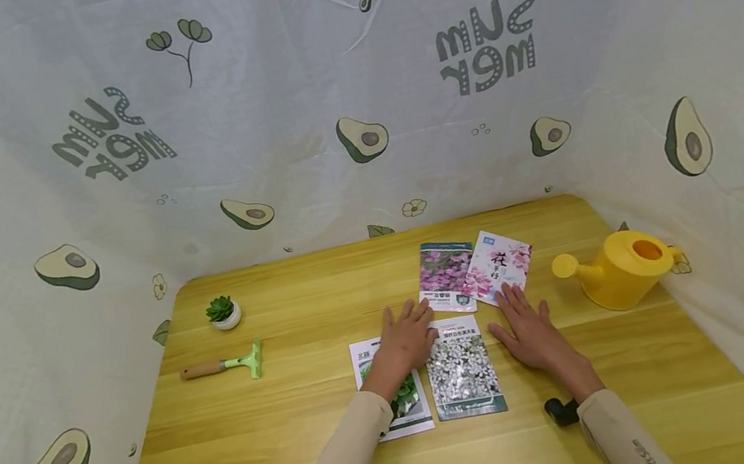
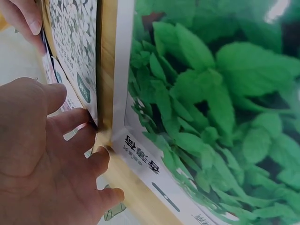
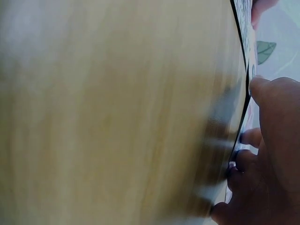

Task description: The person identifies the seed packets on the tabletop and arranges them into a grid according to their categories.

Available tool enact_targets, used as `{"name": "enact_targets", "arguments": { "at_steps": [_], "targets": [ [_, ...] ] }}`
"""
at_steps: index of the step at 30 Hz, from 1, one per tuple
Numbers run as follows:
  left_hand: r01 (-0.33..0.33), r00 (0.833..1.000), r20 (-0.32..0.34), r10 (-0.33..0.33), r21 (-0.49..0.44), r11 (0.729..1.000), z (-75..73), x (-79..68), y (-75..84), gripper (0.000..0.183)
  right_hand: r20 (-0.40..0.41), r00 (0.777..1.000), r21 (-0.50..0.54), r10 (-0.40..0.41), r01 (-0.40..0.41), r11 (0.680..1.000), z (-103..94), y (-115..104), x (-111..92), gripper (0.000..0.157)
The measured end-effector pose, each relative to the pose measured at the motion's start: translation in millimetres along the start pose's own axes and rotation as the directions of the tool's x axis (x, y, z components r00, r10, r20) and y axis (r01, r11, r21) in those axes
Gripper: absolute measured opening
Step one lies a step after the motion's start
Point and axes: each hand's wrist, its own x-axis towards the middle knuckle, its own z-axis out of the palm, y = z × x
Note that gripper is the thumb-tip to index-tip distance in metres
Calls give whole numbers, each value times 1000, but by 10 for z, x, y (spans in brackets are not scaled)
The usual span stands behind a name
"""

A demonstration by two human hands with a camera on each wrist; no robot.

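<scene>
Four seed packets lie close together on the table, and both hands are over them. My left hand [image 1: 401, 344] reaches across the mint-leaf seed packet [image 2: 211, 112], its fingertips at the lower edge of the purple-flower seed packet [image 1: 443, 271]. Just right of the leaf packet lies the white-flower seed packet [image 1: 464, 372], partly under the left fingers. My right hand [image 1: 531, 333] has its fingers spread, the tips touching the lower part of the pink-blossom seed packet [image 1: 501, 264]. That packet overlaps the purple one and is tilted. Neither hand grips anything.
A yellow watering can [image 1: 623, 276] stands to the right on the wooden table [image 1: 288, 435]. At the left are a small potted succulent [image 1: 224, 312] and a green tool with a wooden handle [image 1: 224, 365]. Patterned white cloth [image 1: 292, 106] surrounds the table's back and sides.
</scene>
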Motion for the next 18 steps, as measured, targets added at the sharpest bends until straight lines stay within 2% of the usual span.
{"name": "enact_targets", "arguments": {
  "at_steps": [12,18],
  "targets": [
    [35,999,-12,-35,-15,999,-28,-147,-138,54,-3,1000,2,-3,3,1000,8,13,0,78],
    [53,999,-5,-53,-68,996,-34,-205,-216,53,-6,1000,0,-9,9,1000,15,18,0,77]
  ]
}}
